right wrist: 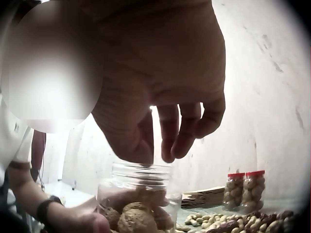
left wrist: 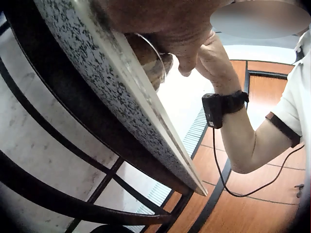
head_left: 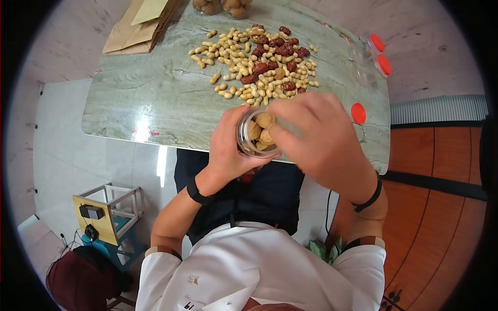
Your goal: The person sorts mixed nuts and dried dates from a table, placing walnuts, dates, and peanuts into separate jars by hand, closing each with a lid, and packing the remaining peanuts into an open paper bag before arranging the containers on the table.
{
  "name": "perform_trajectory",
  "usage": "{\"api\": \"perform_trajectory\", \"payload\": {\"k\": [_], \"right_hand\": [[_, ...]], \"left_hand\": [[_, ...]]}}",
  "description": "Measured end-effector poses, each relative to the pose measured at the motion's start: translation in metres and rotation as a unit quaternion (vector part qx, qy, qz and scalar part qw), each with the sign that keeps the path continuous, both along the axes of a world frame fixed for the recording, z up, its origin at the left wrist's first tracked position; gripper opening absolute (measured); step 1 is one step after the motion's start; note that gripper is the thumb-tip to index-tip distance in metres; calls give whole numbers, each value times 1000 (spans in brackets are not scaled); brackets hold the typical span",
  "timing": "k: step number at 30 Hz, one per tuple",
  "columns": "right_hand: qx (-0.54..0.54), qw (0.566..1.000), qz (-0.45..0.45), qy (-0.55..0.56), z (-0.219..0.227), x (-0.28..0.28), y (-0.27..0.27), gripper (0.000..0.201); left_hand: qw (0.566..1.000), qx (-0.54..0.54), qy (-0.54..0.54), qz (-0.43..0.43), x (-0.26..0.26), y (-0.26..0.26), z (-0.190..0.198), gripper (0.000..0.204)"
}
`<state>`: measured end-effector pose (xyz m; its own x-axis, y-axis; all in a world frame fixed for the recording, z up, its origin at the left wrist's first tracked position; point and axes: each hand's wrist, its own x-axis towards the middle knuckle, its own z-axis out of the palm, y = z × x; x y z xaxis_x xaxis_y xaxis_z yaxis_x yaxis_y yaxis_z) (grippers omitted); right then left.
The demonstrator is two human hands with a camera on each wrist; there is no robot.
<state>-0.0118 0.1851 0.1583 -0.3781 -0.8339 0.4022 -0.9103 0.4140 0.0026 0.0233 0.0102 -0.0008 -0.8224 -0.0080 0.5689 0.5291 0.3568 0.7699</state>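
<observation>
My left hand point(head_left: 225, 142) grips a clear jar point(head_left: 242, 133) that has no lid on and contains several walnuts point(head_left: 253, 130). The jar is held close to my body at the table's near edge. Over its mouth is my right hand point(head_left: 322, 136), slightly blurred, with thumb and fingers bent down at the rim. Seen from the right wrist, a large walnut point(right wrist: 137, 218) lies inside the jar below those fingertips, and the gap between thumb and fingers shows nothing held. In the left wrist view, the left hand point(left wrist: 160, 22) hides most of the jar.
Peanuts point(head_left: 236, 54) and red dates point(head_left: 282, 49) are spread over the table point(head_left: 150, 98). One red lid point(head_left: 358, 113) lies at the right; red-capped jars point(head_left: 383, 65) stand beyond it. Paper bags point(head_left: 136, 31) lie back left. Two walnut jars point(right wrist: 244, 191) stand at the back.
</observation>
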Motion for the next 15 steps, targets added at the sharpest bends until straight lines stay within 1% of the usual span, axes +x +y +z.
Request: {"api": "perform_trajectory", "payload": {"k": [2, 3, 5, 6, 8, 10, 12, 13, 15], "right_hand": [[35, 999, -5, 11, 3, 11, -3, 24], [36, 999, -6, 13, 3, 10, -3, 24], [-20, 1000, 2, 5, 2, 8, -3, 25], [-17, 1000, 2, 7, 1, -1, -1, 25], [-79, 995, -51, 40, -7, -41, 5, 23], [-83, 988, -126, 26, -28, -86, 5, 21], [-52, 984, -161, -51, -51, -132, 7, 21], [-53, 985, -159, -47, -59, -147, 4, 21], [-54, 976, -199, -74, -71, -170, -9, 23]], "left_hand": [[1000, 4, -7, 5, -1, 0, -1, 100], [1000, 5, -6, 4, 0, -1, -2, 100], [1000, 5, -21, -3, -1, -1, -2, 100], [1000, 7, -19, -3, 0, 0, -1, 100], [1000, 0, -27, 3, 1, 1, 1, 101], [1000, -5, -18, 2, 1, 1, 2, 101], [1000, -11, -7, 4, 0, 1, 2, 101], [1000, -11, -11, 4, 0, 1, 2, 100], [1000, -10, -14, 9, 0, 0, 1, 100]]}}
